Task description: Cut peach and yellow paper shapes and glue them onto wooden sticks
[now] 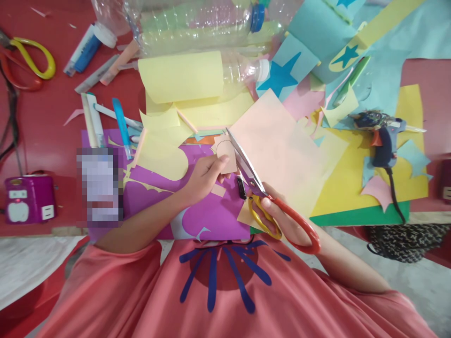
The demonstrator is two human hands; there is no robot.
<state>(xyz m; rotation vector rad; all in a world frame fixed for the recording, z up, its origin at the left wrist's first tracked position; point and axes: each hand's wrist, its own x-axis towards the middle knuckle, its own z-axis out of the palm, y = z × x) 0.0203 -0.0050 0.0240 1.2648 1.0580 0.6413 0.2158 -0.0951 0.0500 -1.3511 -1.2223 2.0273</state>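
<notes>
In the head view my left hand [209, 172] pinches a small piece of peach paper [227, 157] with a curved line drawn near its top. My right hand [278, 206] is closed around a pair of scissors [249, 169] with one red and one yellow handle. The scissor blades point up and to the left, along the right edge of the piece. Whether they touch the paper I cannot tell. Under both hands lie purple paper [211, 216] and a large peach sheet [278, 145]. A small black object [241, 188] shows beneath the scissors.
A bottle wrapped in yellow paper [181, 77] lies behind my hands, near larger clear bottles [197, 23]. A glue gun [385, 141] rests on yellow paper at right. On the left are a phone [102, 188], markers and other scissors [30, 61]. Blue paper pieces with stars [280, 75] stand behind.
</notes>
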